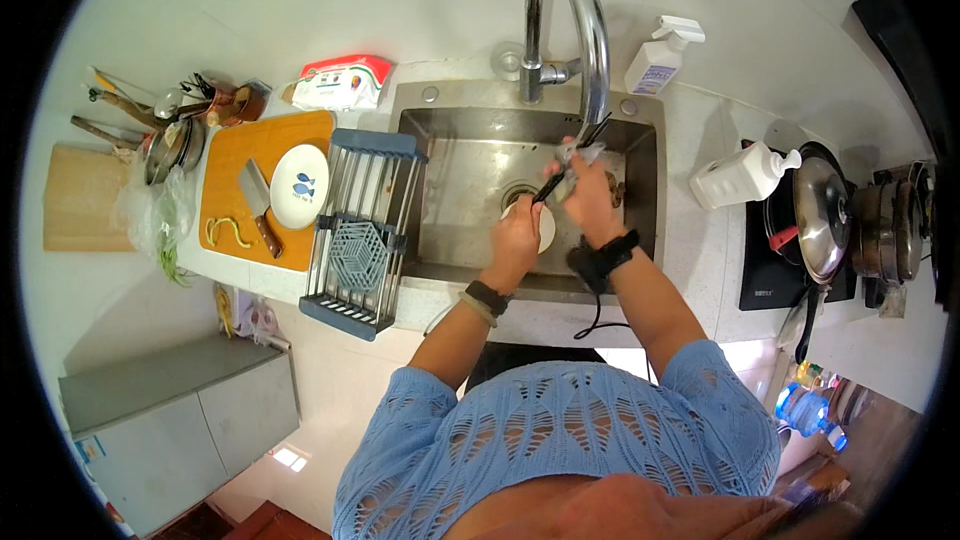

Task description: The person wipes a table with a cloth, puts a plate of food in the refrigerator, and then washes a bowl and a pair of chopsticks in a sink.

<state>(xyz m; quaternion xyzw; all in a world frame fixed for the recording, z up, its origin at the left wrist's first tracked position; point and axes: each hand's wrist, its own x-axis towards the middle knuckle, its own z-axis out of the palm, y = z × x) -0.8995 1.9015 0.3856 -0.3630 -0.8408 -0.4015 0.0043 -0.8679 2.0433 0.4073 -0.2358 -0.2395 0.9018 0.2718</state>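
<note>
Over the steel sink [450,165], my left hand [516,238] grips the lower ends of a bundle of dark chopsticks [551,186]. They slant up to the right, under the spout of the chrome faucet [592,22]. My right hand [592,199] is closed around the bundle farther up. Something whitish and see-through surrounds its fingers; whether it is water or a thin cloth I cannot tell. Below my left hand, a white bowl [547,231] sits in the sink, partly hidden by that hand. A brownish item [616,189] lies by the sink's right wall.
A metal drying rack [366,202] straddles the sink's left edge. Beyond it, an orange cutting board [225,165] bears a cleaver [256,191] and a white plate [289,199]. To the right stand a white pump bottle [739,176], a spray bottle [656,64] and a lidded pan [817,217].
</note>
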